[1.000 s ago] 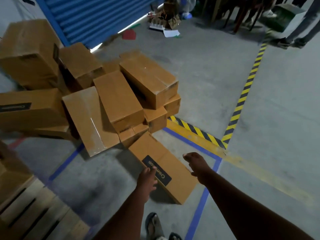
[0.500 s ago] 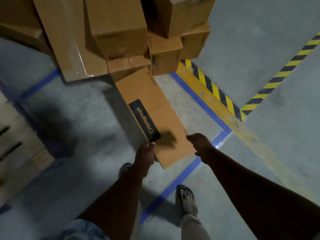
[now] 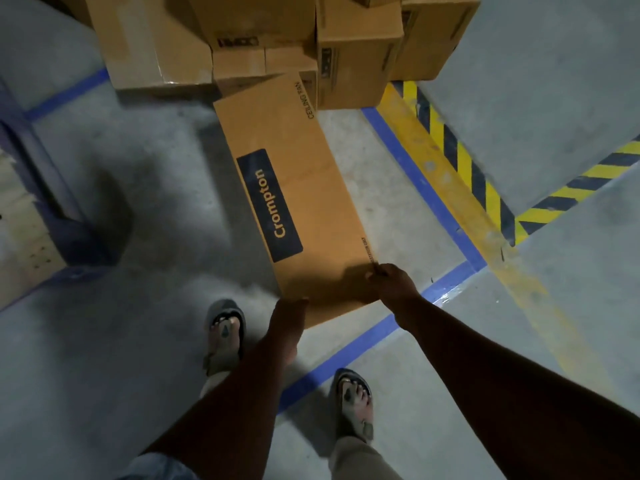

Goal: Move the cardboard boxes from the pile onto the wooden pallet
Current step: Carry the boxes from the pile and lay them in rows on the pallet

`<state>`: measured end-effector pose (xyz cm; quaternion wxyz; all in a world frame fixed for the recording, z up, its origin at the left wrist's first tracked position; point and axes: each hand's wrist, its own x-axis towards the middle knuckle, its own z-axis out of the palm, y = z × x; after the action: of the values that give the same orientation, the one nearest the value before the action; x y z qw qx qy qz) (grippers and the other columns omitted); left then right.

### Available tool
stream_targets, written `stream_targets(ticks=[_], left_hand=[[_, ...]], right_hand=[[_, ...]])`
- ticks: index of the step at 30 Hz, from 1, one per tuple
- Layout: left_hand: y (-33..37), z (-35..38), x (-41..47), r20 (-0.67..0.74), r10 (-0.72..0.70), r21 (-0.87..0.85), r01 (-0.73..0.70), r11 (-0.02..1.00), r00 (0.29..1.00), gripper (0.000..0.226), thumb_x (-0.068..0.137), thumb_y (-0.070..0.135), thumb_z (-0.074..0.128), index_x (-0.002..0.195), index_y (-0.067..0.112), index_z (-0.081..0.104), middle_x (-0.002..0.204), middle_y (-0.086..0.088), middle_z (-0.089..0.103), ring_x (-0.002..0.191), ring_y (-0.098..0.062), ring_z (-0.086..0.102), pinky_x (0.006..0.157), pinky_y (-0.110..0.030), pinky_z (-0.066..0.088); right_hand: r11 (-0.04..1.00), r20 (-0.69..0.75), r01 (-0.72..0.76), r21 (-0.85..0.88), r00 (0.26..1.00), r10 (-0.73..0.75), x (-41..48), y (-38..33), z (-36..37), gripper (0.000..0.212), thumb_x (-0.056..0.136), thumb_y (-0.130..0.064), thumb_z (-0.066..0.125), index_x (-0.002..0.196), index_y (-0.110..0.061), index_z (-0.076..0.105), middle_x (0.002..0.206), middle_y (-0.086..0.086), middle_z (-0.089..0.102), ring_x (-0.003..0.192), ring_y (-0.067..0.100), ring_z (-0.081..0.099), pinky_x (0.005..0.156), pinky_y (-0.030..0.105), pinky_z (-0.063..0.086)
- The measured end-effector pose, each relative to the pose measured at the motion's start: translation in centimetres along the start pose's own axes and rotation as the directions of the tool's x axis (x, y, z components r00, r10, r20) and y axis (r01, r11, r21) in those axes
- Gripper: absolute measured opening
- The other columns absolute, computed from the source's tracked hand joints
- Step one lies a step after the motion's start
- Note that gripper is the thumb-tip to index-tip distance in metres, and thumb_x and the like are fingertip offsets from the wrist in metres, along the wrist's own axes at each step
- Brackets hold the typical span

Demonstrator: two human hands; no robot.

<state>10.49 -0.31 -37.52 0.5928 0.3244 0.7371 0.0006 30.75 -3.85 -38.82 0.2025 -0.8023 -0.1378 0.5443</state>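
A long flat cardboard box (image 3: 311,188) with a dark "Crompton" label lies on the concrete floor, its far end against the pile of cardboard boxes (image 3: 356,53) at the top. My right hand (image 3: 391,282) grips the box's near right corner, fingers curled over the edge. My left hand (image 3: 287,313) is at the near left corner with its fingertips tucked against the box's end. A pale corner of the wooden pallet (image 3: 20,237) shows at the far left edge.
My two sandalled feet (image 3: 223,330) (image 3: 353,400) stand just behind the box. Blue floor tape (image 3: 415,168) and a yellow-black hazard stripe (image 3: 467,174) run to the right of it. Grey concrete floor lies between the box and the pallet.
The view has tipped down and closer to the box. Both hands have gone from hovering near its end to holding its near corners.
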Motion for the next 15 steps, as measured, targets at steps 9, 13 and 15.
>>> stream_targets(ticks=[9, 13, 15], left_hand=[[5.3, -7.6, -9.2, -0.185, 0.121, -0.288, -0.171, 0.942, 0.975, 0.02, 0.1, 0.022, 0.049, 0.116, 0.02, 0.061, 0.097, -0.003, 0.065, 0.084, -0.022, 0.058, 0.075, -0.04, 0.054], [9.4, -11.7, -14.6, -0.264, 0.155, -0.392, -0.253, 0.884, 0.952, 0.019, 0.103, 0.019, 0.052, 0.1, 0.015, 0.07, 0.088, -0.003, 0.068, 0.084, -0.027, 0.063, 0.07, -0.034, 0.051], [11.3, -14.1, -17.9, -0.354, 0.182, -0.388, -0.321, 0.864, 0.917, 0.02, 0.101, 0.015, 0.055, 0.083, 0.014, 0.065, 0.085, -0.002, 0.063, 0.086, -0.024, 0.057, 0.075, -0.032, 0.039]], right_hand=[[0.981, 0.066, 0.112, 0.161, 0.99, -0.124, -9.2, -8.7, -1.6, 0.048, 0.068, -0.052, 0.07, 0.107, -0.024, 0.072, 0.102, 0.006, 0.075, 0.092, 0.025, 0.071, 0.088, 0.049, 0.059], [0.937, 0.117, 0.147, 0.318, 0.974, -0.192, -16.0, -15.2, -2.4, 0.027, 0.085, -0.038, 0.077, 0.093, -0.016, 0.063, 0.083, 0.017, 0.064, 0.063, 0.025, 0.062, 0.059, 0.037, 0.051], [0.934, 0.178, 0.189, 0.302, 0.952, -0.25, -19.4, -18.2, -2.9, 0.027, 0.093, -0.032, 0.071, 0.102, -0.008, 0.062, 0.081, 0.014, 0.065, 0.066, 0.025, 0.063, 0.058, 0.034, 0.05]])
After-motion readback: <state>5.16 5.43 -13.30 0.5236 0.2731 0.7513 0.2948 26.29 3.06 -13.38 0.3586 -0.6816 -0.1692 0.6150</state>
